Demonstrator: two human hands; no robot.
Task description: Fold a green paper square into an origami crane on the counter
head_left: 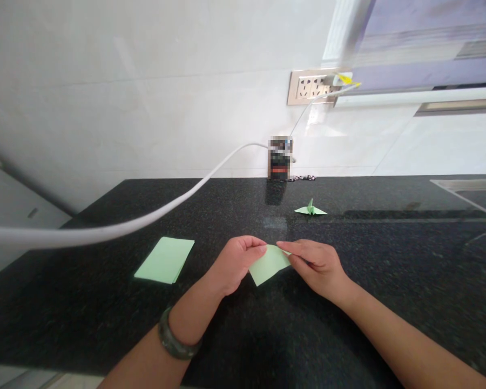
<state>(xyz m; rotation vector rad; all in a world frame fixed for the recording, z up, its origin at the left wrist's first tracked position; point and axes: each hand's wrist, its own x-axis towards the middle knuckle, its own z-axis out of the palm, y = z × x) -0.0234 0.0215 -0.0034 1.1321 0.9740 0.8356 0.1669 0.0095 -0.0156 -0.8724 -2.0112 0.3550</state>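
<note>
Between my two hands is a piece of light green paper [269, 263], held a little above the dark countertop. My left hand [237, 263] pinches its upper left edge between thumb and fingers. On the other side my right hand [316, 266] grips the right edge, thumb below and fingers on top. Whether the paper is folded double I cannot tell. Beyond my right hand stands a folded green paper crane [311, 209] with its wings spread. To the left of my left hand lies a stack of green paper sheets [164, 260].
A blurred phone-like device [280, 158] leans on the white wall, with a chain beside it. A white cable [178, 201] crosses the counter [85, 302] from the left. A wall socket [311, 86] holds a plug. The sink edge [465, 197] is at far right.
</note>
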